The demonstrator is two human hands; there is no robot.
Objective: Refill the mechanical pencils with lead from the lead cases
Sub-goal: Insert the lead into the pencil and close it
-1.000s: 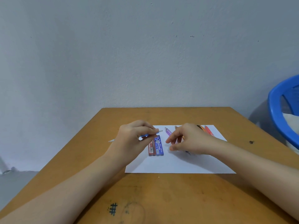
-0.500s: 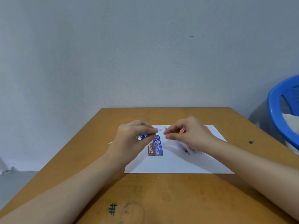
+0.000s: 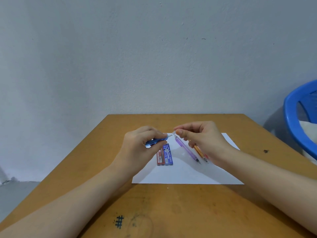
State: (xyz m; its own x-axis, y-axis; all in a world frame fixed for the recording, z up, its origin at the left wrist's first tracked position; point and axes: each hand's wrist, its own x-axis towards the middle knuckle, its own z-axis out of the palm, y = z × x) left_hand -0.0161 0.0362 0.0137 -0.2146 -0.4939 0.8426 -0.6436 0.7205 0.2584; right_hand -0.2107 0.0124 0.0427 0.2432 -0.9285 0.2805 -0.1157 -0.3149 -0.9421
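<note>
Fingers [image 3: 151, 133] of the left hand [image 3: 137, 146] are curled round a blue pencil [image 3: 157, 140], holding it level above the desk [image 3: 171, 212] with its white back end pointing right. The right hand [image 3: 205, 140] has thumb and forefinger pinched on a small pale piece, which I take for the pencil's cap [image 3: 174, 133], though it is too small to be sure. The piece sits just beside the pencil's white end, level with it, and seems barely apart from it.

By my reading the job is at its start: one pencil is being opened at the back and no lead is visible anywhere. The red case [image 3: 160, 157] and the blue case [image 3: 168, 154] lie side by side on a sheet of paper [image 3: 188, 174], just below the left hand, with no fingers on them, and they look closed.

A purple pencil [image 3: 186, 148] and an orange pencil [image 3: 199, 151] lie on the paper, partly under the right hand, tips towards the person. Still to do: open a case, feed lead into the blue pencil, recap it, then do the others.
</note>
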